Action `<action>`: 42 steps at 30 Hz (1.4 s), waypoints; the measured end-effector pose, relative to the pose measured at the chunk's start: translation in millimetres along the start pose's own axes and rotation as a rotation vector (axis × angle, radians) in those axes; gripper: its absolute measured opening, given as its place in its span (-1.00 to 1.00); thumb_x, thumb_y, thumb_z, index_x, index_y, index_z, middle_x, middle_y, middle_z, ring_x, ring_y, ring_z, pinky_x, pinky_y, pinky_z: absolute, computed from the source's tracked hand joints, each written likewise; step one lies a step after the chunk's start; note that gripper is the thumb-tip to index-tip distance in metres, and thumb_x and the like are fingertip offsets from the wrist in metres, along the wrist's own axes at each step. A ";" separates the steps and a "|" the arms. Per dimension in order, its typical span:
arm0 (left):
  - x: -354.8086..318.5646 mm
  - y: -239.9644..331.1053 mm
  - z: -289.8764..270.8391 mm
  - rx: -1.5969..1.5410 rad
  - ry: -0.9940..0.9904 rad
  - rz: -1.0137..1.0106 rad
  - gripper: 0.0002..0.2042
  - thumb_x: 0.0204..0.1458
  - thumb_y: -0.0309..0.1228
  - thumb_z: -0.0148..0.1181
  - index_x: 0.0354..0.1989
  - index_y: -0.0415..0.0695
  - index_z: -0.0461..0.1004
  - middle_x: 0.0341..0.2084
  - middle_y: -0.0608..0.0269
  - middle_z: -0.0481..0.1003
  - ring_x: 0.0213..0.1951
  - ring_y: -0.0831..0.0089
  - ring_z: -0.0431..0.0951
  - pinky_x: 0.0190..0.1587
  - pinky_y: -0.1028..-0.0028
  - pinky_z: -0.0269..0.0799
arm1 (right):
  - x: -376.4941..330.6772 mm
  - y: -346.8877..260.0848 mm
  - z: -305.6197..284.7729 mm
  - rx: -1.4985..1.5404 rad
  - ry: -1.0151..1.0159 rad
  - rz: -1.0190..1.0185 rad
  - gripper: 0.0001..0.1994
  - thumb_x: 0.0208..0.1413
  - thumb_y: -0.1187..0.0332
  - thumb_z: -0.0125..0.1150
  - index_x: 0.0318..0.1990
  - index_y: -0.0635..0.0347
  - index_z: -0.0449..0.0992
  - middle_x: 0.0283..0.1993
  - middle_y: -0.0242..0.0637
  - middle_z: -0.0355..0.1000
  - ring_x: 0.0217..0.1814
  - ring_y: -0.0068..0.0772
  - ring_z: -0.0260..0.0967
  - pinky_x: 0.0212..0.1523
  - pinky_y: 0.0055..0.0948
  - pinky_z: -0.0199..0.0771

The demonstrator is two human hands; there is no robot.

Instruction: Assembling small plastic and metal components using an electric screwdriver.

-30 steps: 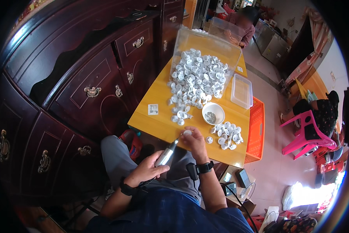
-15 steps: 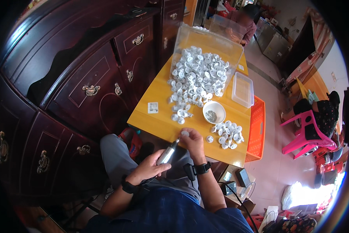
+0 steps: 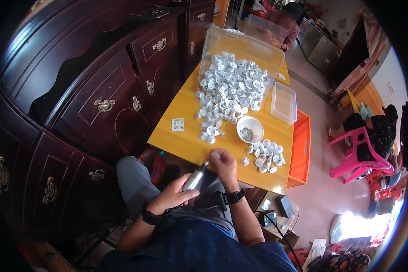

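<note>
My left hand (image 3: pixel 173 196) grips a slim silver pen-shaped power tool (image 3: pixel 195 178), its tip pointing up at a small white round part (image 3: pixel 215 155) pinched in my right hand (image 3: pixel 224 166). Both hands hover at the near edge of the yellow table (image 3: pixel 186 136). A large heap of the same white round parts (image 3: pixel 226 88) spills from a tipped clear plastic bin (image 3: pixel 222 43) at the far end. A smaller group of white parts (image 3: pixel 265 155) lies to the right of my right hand. A white bowl (image 3: pixel 250 129) with small dark bits stands between the two groups.
A dark wooden cabinet (image 3: pixel 99 99) with brass handles runs along the left. A clear lid (image 3: pixel 284 103) lies on the table's right side, an orange crate (image 3: pixel 299 149) beside it. Another person (image 3: pixel 283 20) sits at the far end; a pink plastic chair (image 3: pixel 358 154) stands to the right.
My two hands stay together at the table's near edge with the tool against the part; they have shifted only slightly.
</note>
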State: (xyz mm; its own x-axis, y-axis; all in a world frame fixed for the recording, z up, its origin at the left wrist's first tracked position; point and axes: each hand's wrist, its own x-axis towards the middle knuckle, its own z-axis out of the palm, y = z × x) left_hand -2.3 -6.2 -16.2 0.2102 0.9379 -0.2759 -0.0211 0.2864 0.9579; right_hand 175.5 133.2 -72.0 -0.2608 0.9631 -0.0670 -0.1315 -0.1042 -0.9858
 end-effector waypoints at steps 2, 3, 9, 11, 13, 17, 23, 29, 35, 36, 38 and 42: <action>0.8 -2.9 -0.6 0.000 0.020 0.014 -0.42 0.14 -0.31 0.34 0.28 -0.22 0.24 -0.42 0.36 0.48 -0.59 0.69 0.41 -0.53 0.61 0.39 | -0.4 -0.3 1.3 0.017 -0.001 -0.002 -0.84 0.25 0.48 0.21 -0.05 0.31 0.55 -0.22 -0.37 0.56 -0.20 -0.59 0.50 -0.10 -0.58 0.51; 1.0 -3.0 -0.6 0.000 0.019 0.013 -0.42 0.14 -0.31 0.34 0.28 -0.22 0.24 -0.42 0.36 0.48 -0.59 0.69 0.41 -0.53 0.61 0.39 | -0.7 -0.7 1.6 0.034 -0.001 -0.005 -0.84 0.25 0.49 0.21 -0.06 0.31 0.55 -0.22 -0.38 0.56 -0.20 -0.59 0.51 -0.10 -0.59 0.51; 1.6 -3.4 -0.7 0.004 0.015 0.010 -0.42 0.14 -0.32 0.33 0.27 -0.22 0.25 -0.42 0.35 0.49 -0.59 0.68 0.42 -0.53 0.60 0.39 | -0.1 3.7 0.1 -0.002 -0.006 -0.019 -0.84 0.26 0.49 0.21 -0.05 0.30 0.56 -0.22 -0.38 0.57 -0.19 -0.59 0.50 -0.10 -0.58 0.51; 1.1 -3.3 -0.7 -0.006 0.019 0.002 -0.43 0.15 -0.32 0.33 0.27 -0.23 0.25 -0.42 0.34 0.49 -0.59 0.67 0.42 -0.53 0.60 0.40 | 0.3 4.5 -0.1 -0.015 -0.006 -0.016 -0.84 0.26 0.49 0.21 -0.06 0.30 0.56 -0.22 -0.38 0.57 -0.19 -0.59 0.50 -0.11 -0.58 0.51; 0.4 -2.4 -0.5 -0.013 0.020 -0.001 -0.44 0.15 -0.33 0.32 0.27 -0.23 0.25 -0.41 0.33 0.49 -0.58 0.67 0.42 -0.53 0.60 0.40 | 0.1 4.0 0.3 -0.027 -0.007 -0.012 -0.85 0.26 0.49 0.20 -0.06 0.30 0.56 -0.22 -0.38 0.57 -0.19 -0.60 0.50 -0.11 -0.58 0.51; -1.1 2.3 -0.1 -0.023 0.003 -0.037 -0.44 0.19 -0.41 0.27 0.31 -0.24 0.20 -0.42 0.36 0.41 -0.56 0.65 0.42 -0.51 0.60 0.40 | -0.7 4.0 -0.3 -0.057 -0.010 -0.009 -0.85 0.25 0.50 0.21 -0.07 0.30 0.56 -0.22 -0.38 0.57 -0.18 -0.60 0.50 -0.09 -0.58 0.51; -1.6 1.7 -2.1 -0.065 -0.001 -0.049 -0.49 0.20 -0.44 0.23 0.29 -0.25 0.22 -0.43 0.36 0.42 -0.57 0.65 0.42 -0.53 0.61 0.39 | -1.1 4.2 0.3 -0.075 -0.013 0.009 -0.87 0.24 0.53 0.20 -0.09 0.31 0.56 -0.23 -0.37 0.58 -0.18 -0.59 0.51 -0.08 -0.57 0.51; -0.5 2.2 -3.2 -0.069 -0.001 -0.078 -0.54 0.22 -0.43 0.20 0.26 -0.22 0.25 -0.46 0.36 0.43 -0.59 0.66 0.42 -0.55 0.61 0.37 | -1.8 2.6 1.4 -0.122 -0.007 0.010 -0.87 0.23 0.54 0.20 -0.10 0.32 0.57 -0.22 -0.35 0.59 -0.18 -0.59 0.51 -0.08 -0.56 0.51; -0.8 9.0 -1.9 -0.058 0.009 -0.109 -0.54 0.23 -0.40 0.19 0.26 -0.19 0.26 -0.48 0.36 0.44 -0.59 0.66 0.42 -0.55 0.60 0.37 | -1.8 0.5 2.9 -0.119 -0.011 0.011 -0.87 0.23 0.53 0.21 -0.10 0.32 0.57 -0.23 -0.34 0.59 -0.19 -0.57 0.52 -0.10 -0.56 0.52; -0.6 9.5 -1.4 -0.058 0.009 -0.108 -0.54 0.23 -0.40 0.19 0.26 -0.19 0.26 -0.48 0.36 0.44 -0.59 0.66 0.42 -0.55 0.60 0.37 | -2.0 -0.4 2.9 -0.131 -0.010 0.010 -0.87 0.23 0.53 0.21 -0.10 0.32 0.57 -0.23 -0.34 0.59 -0.20 -0.57 0.52 -0.12 -0.57 0.53; -0.3 10.3 -0.1 -0.054 0.012 -0.105 -0.54 0.23 -0.40 0.19 0.27 -0.19 0.26 -0.49 0.36 0.43 -0.60 0.65 0.43 -0.55 0.60 0.37 | -1.7 1.5 2.2 -0.141 -0.007 0.008 -0.87 0.23 0.53 0.21 -0.10 0.32 0.57 -0.24 -0.34 0.59 -0.21 -0.57 0.52 -0.13 -0.57 0.53; -0.4 10.0 0.8 -0.080 0.008 -0.111 -0.54 0.23 -0.40 0.19 0.27 -0.19 0.25 -0.49 0.36 0.43 -0.59 0.65 0.43 -0.54 0.60 0.38 | -0.5 4.0 -0.1 -0.085 -0.029 0.027 -0.87 0.23 0.52 0.21 -0.10 0.33 0.56 -0.24 -0.34 0.58 -0.22 -0.58 0.52 -0.15 -0.55 0.55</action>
State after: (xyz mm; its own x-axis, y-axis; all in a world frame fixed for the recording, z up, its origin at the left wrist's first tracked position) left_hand -1.8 -3.8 -6.5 0.2077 0.9011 -0.3807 -0.0766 0.4030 0.9120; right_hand 175.2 132.3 -76.0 -0.2909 0.9524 -0.0910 -0.0431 -0.1080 -0.9932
